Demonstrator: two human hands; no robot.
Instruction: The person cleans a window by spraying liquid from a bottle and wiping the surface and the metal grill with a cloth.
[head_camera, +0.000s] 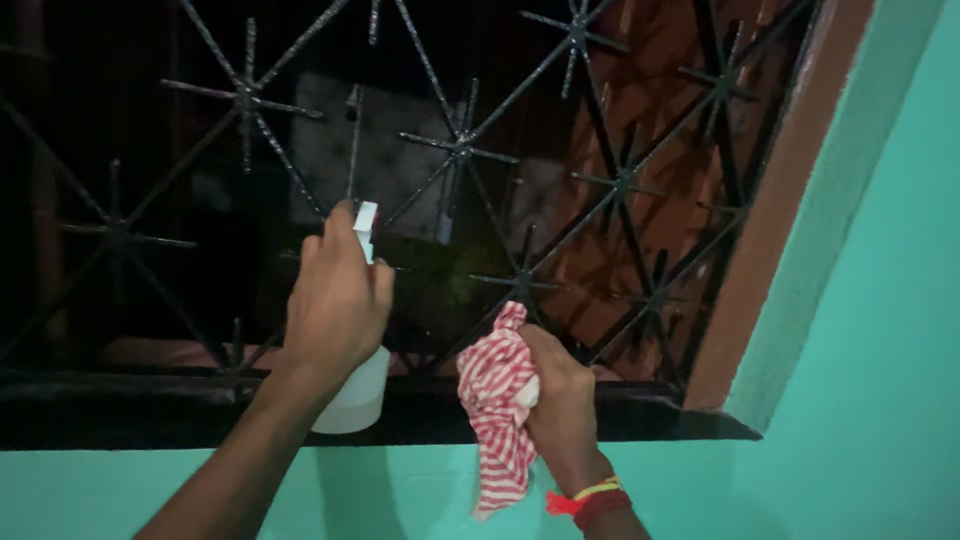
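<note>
Left hand (335, 300) clamped around the neck of a white plastic spray bottle (355, 390), fingers wrapped shut over the trigger head, the bottle's white nozzle tip poking up above the knuckles and aimed at the window. Rounded, plain white bottle body hanging below the fist, no label to be made out on the side in view, its base level with the dark sill. Right hand (560, 400) closed in a fist on a bunched red-and-white striped cotton cloth (497, 400), upper folds of it pressed up near the lower bars, a loose tail drooping below the wrist against the wall. Red and yellow thread bands (590, 500) tied around the right wrist. Both hands raised side by side, near each other but not touching, just in front of a black wrought-iron window grille (460, 145) of crossing diagonal bars with star-shaped bursts at the joints. Beyond the bars, mostly darkness, with a pale grey patch behind the upper middle and a reddish-brown surface behind the right part. Under the grille, a dark, glossy window sill (120, 400) running the width of the opening. On the right, a reddish-brown window frame (790, 190) slanting upward. Around and below, a smooth turquoise-green painted wall (880, 330), faint shadows of the arms falling across it beneath the sill.
</note>
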